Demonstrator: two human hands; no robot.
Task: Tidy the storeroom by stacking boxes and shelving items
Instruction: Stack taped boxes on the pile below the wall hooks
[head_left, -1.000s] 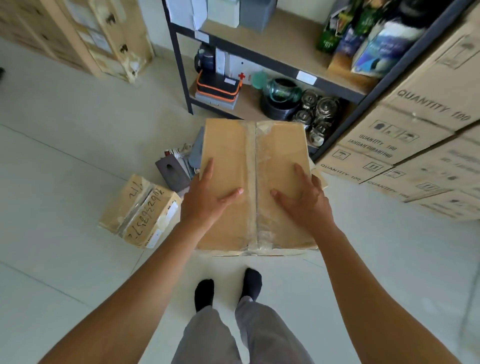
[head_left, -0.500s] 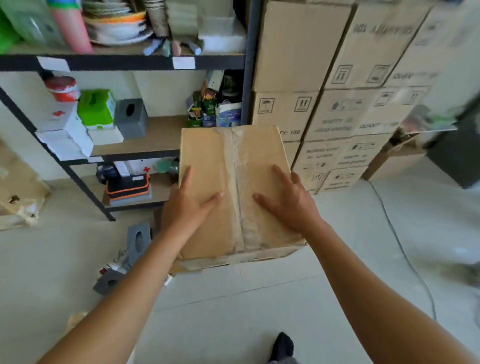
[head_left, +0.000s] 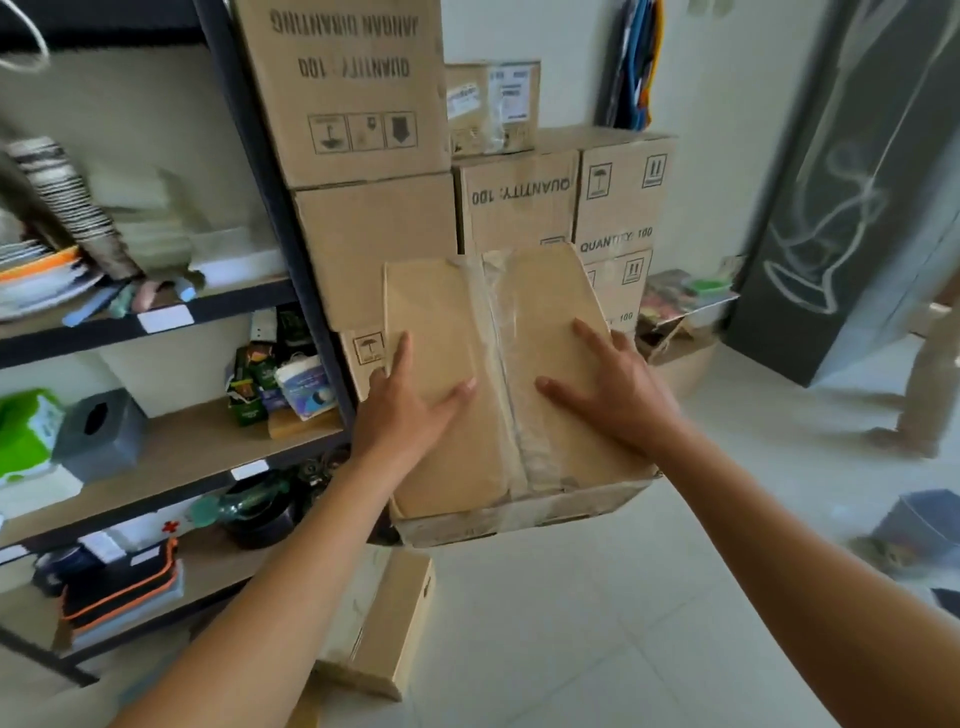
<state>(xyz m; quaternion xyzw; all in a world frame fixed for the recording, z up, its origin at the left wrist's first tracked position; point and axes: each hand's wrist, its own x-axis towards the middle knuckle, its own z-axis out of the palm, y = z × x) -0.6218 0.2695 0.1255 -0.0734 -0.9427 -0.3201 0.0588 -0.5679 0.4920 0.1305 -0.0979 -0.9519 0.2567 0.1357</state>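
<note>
I carry a taped brown cardboard box (head_left: 457, 332) at chest height, tilted slightly down to the left. My left hand (head_left: 402, 415) grips its left edge, with forefinger and thumb spread on the lid and the other fingers hidden down the side. My right hand (head_left: 618, 395) holds the right edge the same way. Just behind the box rises a stack of printed cartons (head_left: 374, 244), with a small labelled carton (head_left: 493, 106) on the lower right column.
A black metal shelf unit (head_left: 291, 218) with plates, packets and tissue boxes stands on the left. A small carton (head_left: 384, 629) lies on the tiled floor below my arms. On the right are another person's legs (head_left: 930, 395), a grey bin (head_left: 919, 525) and a dark door panel (head_left: 841, 208).
I have lifted the box off the floor and turned right, from the low shelf toward the carton stack. Both hands keep the same hold.
</note>
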